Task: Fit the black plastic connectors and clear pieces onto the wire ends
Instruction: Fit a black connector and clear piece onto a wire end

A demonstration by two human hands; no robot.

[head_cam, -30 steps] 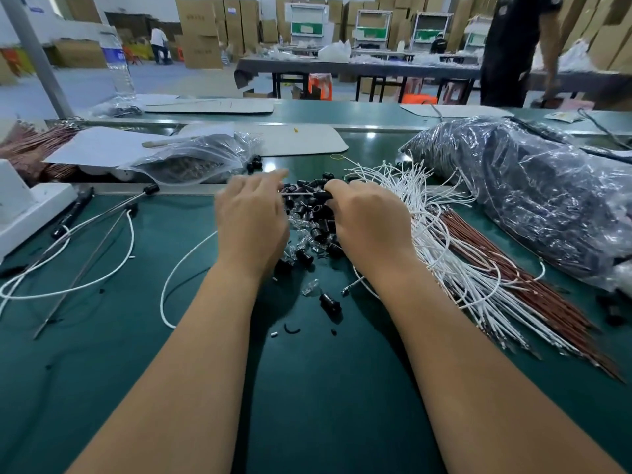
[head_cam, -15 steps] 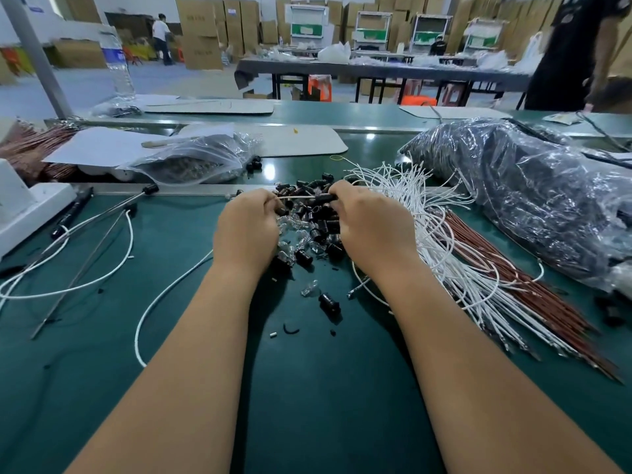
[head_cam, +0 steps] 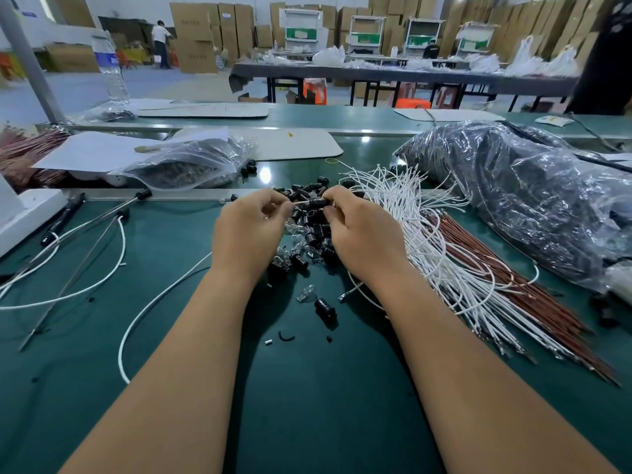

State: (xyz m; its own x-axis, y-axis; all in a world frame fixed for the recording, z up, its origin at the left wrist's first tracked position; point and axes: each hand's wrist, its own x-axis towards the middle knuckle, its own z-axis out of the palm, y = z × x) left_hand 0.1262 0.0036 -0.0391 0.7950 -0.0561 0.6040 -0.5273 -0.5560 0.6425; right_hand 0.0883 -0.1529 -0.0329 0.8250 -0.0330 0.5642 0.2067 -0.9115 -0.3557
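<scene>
Lying nearest on the green worktop (head_cam: 307, 422) is open mat, crossed only by 1 loose black connector (head_cam: 325, 307) and a clear piece (head_cam: 305, 293). Above them, the left hand (head_cam: 248, 230) pinches a thin wire end and the right hand (head_cam: 359, 230) grips a black connector (head_cam: 316, 202) (glossy, cylindrical) over the connector pile (head_cam: 309, 234). White wires (head_cam: 427, 241) crowd the right; a plastic bag (head_cam: 191, 165) lies beyond.

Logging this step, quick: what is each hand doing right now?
Left hand: closed, fingertips pinching a thin wire end.
Right hand: closed, pinching a black connector held against that wire end.
</scene>
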